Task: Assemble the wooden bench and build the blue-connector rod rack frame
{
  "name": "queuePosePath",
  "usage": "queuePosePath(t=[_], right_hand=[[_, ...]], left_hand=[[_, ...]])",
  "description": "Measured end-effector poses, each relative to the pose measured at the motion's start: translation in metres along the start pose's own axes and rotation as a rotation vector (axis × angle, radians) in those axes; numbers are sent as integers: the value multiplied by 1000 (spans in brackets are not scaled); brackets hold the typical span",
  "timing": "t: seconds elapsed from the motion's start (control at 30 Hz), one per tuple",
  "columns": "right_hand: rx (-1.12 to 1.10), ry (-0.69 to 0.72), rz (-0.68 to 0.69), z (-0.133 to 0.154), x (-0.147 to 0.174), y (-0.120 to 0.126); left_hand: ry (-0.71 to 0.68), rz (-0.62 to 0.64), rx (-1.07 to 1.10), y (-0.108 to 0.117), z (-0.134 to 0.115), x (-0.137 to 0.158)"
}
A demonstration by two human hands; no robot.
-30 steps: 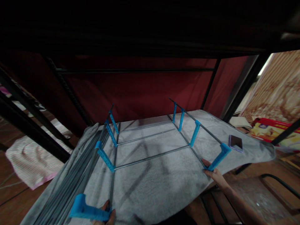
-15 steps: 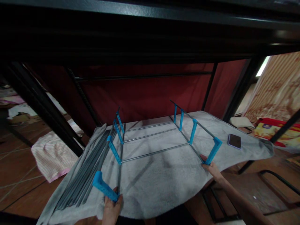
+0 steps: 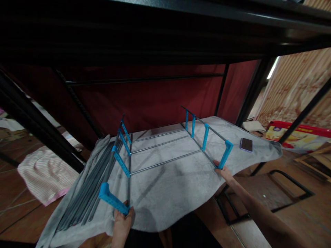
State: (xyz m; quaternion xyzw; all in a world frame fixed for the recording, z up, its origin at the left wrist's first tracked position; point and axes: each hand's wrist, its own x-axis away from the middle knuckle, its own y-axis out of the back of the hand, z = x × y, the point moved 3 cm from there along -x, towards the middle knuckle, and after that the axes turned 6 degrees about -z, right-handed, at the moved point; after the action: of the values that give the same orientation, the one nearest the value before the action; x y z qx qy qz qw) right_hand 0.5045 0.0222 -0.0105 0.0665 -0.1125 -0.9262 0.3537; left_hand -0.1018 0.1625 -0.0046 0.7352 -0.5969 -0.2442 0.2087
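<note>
A rack frame of grey metal tubes and blue plastic connectors lies on a grey blanket. Its two sides stand up, joined by 3 cross tubes. My left hand is closed around the foot of the near-left blue connector, where it meets the lower tube. On the other side, my right hand grips the bottom of the near-right blue connector and the tube end there. Some fingers of both hands are hidden behind the parts.
Several loose grey tubes lie along the blanket's left side. A phone rests on the right. Black bed posts and an overhead bunk frame surround the space. A red and yellow box stands beyond, and a striped cloth hangs at left.
The view has turned a little to the right, so everything sits further left and slightly higher. Both hands keep their hold on the same connectors, with no clear movement of the frame on the blanket.
</note>
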Motion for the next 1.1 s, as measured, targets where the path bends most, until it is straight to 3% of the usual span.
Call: queuePosePath(t=[0.53,0.77,1.1], right_hand=[[70,17,-1,-34,-16,7],[61,27,-36,-21,-8,3],[43,19,-54,-4,-2,0]], left_hand=[[20,15,-111,5,-19,13],[24,60,-205,7,-26,11],[-42,12,-145,0,-5,4]])
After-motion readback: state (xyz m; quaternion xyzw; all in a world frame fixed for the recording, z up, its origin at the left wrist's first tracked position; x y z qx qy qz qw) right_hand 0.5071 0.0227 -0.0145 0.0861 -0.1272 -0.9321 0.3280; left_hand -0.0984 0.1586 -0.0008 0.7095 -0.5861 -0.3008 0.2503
